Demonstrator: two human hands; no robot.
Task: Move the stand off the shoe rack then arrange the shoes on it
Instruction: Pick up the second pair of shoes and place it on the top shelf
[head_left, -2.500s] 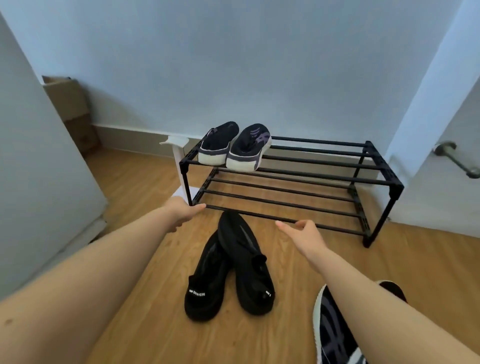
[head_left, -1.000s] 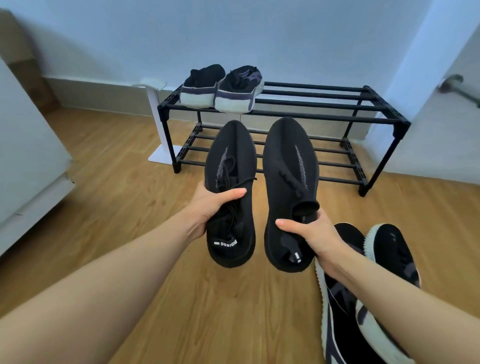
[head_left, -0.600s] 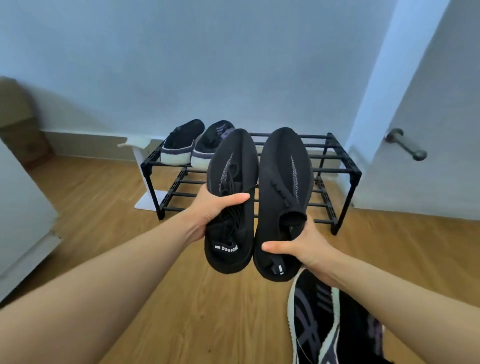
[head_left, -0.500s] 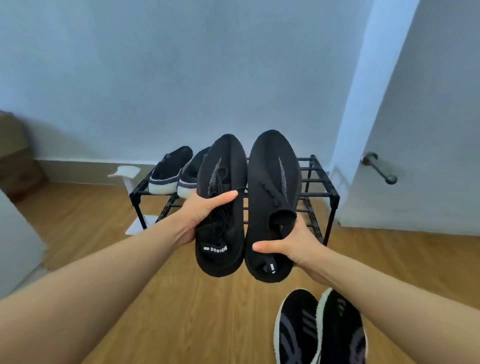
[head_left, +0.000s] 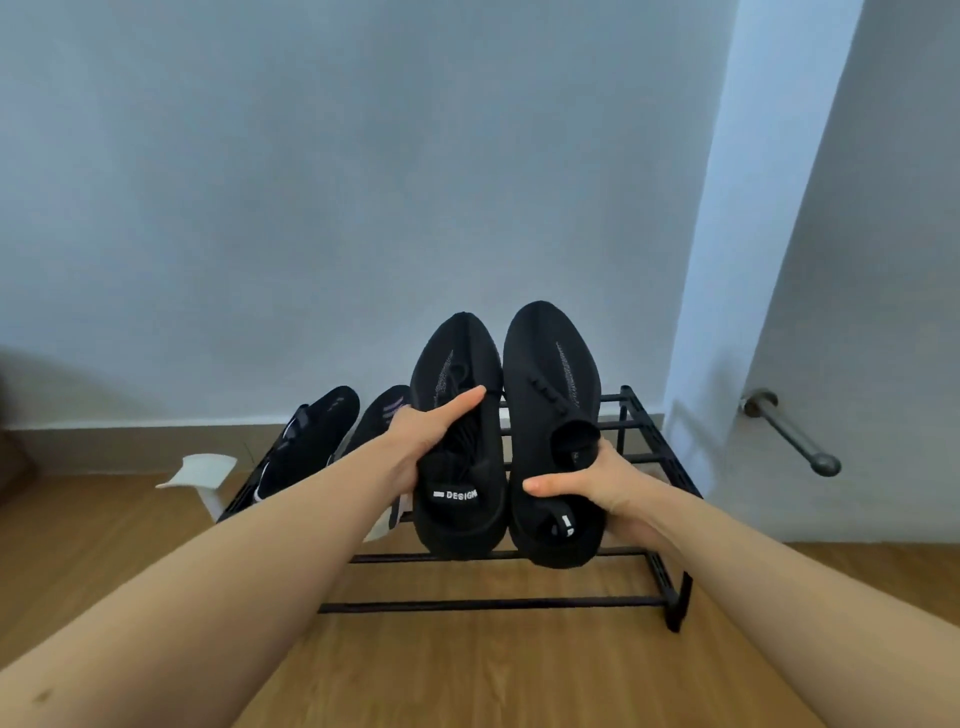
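A black two-tier shoe rack (head_left: 654, 462) stands against the blue wall. On the left of its top tier sits a dark pair with white soles (head_left: 311, 441). My left hand (head_left: 426, 436) grips a black knit shoe (head_left: 457, 415) marked "DESIGN" on its heel tab. My right hand (head_left: 597, 488) grips the matching black shoe (head_left: 550, 395) by its heel. Both shoes hang toes-forward over the middle of the top tier, heels near the front bar. A white stand (head_left: 200, 473) is on the floor left of the rack.
The floor (head_left: 467, 675) is wood. A white door with a metal lever handle (head_left: 789, 431) is at the right, close to the rack's right end. The right part of the top tier shows bare bars.
Both hands picked the black pair up from the floor and carried it up and forward over the rack's top tier. The view tilted up; the striped pair by my feet dropped out of sight.
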